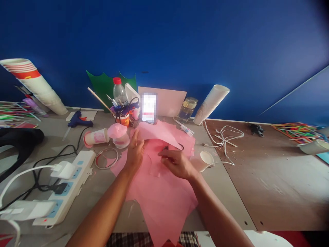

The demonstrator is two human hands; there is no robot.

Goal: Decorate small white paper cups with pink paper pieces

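1. The blue wall (164, 44) fills the back of the view. Below it, a grey tabletop (221, 195) meets a scuffed wooden board (267, 175) on the right.
2. Sheets of pink paper (159, 195) lie in a loose layered pile in the middle of the tabletop, overhanging its near edge, with an upper flap raised behind the hands.
3. Both forearms reach in from the bottom corners and angle toward each other over the pile.
4. The left hand (135, 152) stands nearly upright against the raised flap, its fingers (136, 137) close together and resting on the paper.
5. The right hand (177, 164) lies palm-down and reaches left, its fingers (167, 154) bunched over a small dark object (165, 148), which they partly hide; whether they pinch it, I cannot tell.
6. A white power strip (70, 187) sits left of the pile, with black and white cables plugged in.
7. Behind the flap stand a plastic bottle (119, 92) and a cluttered pen holder (123, 118).
8. A white paper cup (204, 161) lies on its side just beside the pile's right edge.
9. A thin wire ring (106, 158) lies just left of the pile.
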